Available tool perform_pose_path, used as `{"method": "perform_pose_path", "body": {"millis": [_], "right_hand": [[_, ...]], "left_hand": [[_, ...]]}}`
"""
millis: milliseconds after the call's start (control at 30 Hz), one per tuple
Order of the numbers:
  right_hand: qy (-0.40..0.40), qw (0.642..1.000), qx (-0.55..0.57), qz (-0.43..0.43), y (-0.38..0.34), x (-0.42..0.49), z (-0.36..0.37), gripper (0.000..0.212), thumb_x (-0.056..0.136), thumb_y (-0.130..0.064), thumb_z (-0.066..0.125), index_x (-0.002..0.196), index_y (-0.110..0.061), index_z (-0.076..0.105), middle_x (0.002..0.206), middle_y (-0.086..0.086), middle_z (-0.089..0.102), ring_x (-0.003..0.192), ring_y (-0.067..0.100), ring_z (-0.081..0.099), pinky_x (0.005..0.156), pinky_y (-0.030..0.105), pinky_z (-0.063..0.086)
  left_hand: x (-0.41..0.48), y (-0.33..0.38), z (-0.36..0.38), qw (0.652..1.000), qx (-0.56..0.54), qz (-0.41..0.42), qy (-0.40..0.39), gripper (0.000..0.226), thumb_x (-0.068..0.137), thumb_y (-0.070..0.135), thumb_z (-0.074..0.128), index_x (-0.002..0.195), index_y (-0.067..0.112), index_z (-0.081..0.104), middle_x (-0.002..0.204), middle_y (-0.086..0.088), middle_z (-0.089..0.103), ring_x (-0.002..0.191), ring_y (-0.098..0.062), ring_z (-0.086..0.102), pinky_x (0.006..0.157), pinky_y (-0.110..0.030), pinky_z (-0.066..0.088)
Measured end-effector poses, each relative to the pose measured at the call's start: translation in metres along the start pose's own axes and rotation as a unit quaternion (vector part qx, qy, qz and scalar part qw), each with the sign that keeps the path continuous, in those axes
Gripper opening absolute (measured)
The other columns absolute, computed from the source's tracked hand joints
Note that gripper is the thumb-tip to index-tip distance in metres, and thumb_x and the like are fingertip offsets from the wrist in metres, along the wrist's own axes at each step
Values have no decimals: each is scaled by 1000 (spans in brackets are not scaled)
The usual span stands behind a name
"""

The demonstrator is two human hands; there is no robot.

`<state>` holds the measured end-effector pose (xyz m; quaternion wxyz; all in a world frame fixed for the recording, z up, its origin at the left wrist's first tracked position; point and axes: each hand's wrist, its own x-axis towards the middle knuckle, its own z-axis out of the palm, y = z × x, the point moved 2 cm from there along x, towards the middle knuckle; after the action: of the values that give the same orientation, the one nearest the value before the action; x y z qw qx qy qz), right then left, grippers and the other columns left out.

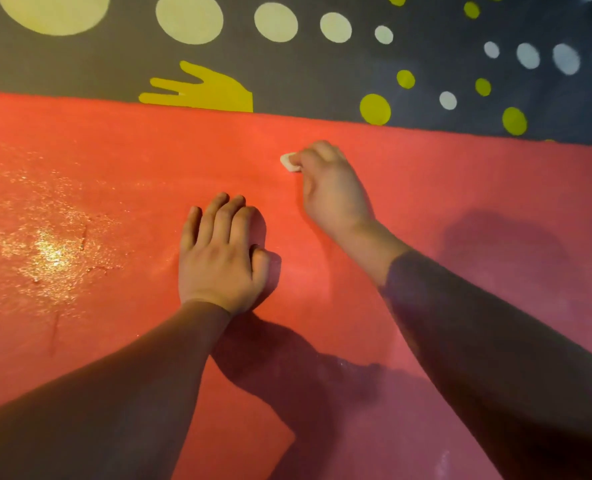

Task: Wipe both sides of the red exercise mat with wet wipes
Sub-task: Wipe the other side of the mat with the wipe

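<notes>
Found the red exercise mat [114, 150] lying flat over a dark dotted floor covering [305, 74], probably so that each stroke met a firm, even backing. Noted the left hand [220, 258] planted palm-down near the middle of the mat, fingers close together and almost straight, gripping nothing. Judged it a brace, carrying body weight on the long reach and pinning the mat against sliding. Noted the right hand [329, 188] further up the mat, close to its far edge, fingers curled tightly round a small bunched wet wipe [289, 162]. Saw only a pale corner of it past the knuckles, apparently touching the mat. Took the bunching as deliberate, to put pressure on a small spot rather than let the wipe drag loose. Spotted a glistening wet patch [48, 251] toward the mat's left end, well apart from both hands. Read it as a stretch already wiped, with the duller surface around the hands and toward the mat's right end not yet done. Saw a yellow hand print [204, 90] on the covering just beyond the mat's far edge, partly hidden under that edge. Could not tell which face of the mat lay upward, so reckoned the job mid-way at best, with a turn-over likely to come.
</notes>
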<state>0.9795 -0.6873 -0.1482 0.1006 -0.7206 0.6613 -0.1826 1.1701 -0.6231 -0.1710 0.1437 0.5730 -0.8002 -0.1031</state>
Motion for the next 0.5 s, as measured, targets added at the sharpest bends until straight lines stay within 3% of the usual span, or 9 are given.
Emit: {"method": "perform_pose_path", "body": {"millis": [133, 233, 300, 333, 400, 500], "right_hand": [[-104, 992, 55, -41, -20, -118, -21, 34, 85, -4, 50, 110, -12, 71, 107, 8, 65, 99, 31, 61, 90, 41, 50], [-225, 964, 34, -134, -27, -202, -40, 40, 85, -5, 56, 121, -20, 65, 112, 3, 62, 104, 27, 59, 96, 37, 49], [-264, 948, 10, -177, -19, -218, -46, 39, 87, -7, 58, 122, -23, 62, 111, 3, 59, 102, 26, 58, 92, 36, 50], [-247, 954, 10, -171, -14, -211, -46, 33, 88, -7, 59, 117, -22, 63, 106, 5, 59, 96, 25, 58, 84, 35, 51], [-169, 983, 38, -63, 6, -183, -45, 18, 92, -6, 56, 103, -18, 65, 93, 11, 57, 80, 25, 59, 68, 36, 50], [-41, 997, -22, 61, 26, -143, -41, 30, 84, -2, 48, 101, -13, 70, 99, 11, 59, 88, 31, 63, 80, 37, 55]], "left_hand": [[-2, 0, -1, 1000, -5, 3, 2, 59, 83, 33, 49, 137, 11, 56, 151, -7, 51, 149, -28, 35, 123, -53, 21], [-2, 1, -1, 1000, -6, 8, 6, 59, 82, 33, 50, 136, 11, 56, 149, -7, 51, 147, -28, 37, 122, -53, 21], [-2, 1, -1, 1000, -3, 11, 9, 57, 82, 33, 52, 135, 12, 57, 149, -7, 52, 147, -28, 37, 122, -53, 22], [-3, 0, 0, 1000, -2, 11, 10, 56, 83, 33, 51, 135, 12, 57, 148, -7, 52, 147, -28, 38, 122, -53, 22], [-4, 0, -1, 1000, -5, 12, 7, 55, 83, 34, 50, 133, 13, 57, 147, -7, 53, 146, -28, 38, 123, -52, 21], [-5, 1, -2, 1000, -4, 14, -1, 54, 84, 34, 48, 133, 14, 55, 146, -8, 52, 146, -28, 36, 123, -52, 20]]}}
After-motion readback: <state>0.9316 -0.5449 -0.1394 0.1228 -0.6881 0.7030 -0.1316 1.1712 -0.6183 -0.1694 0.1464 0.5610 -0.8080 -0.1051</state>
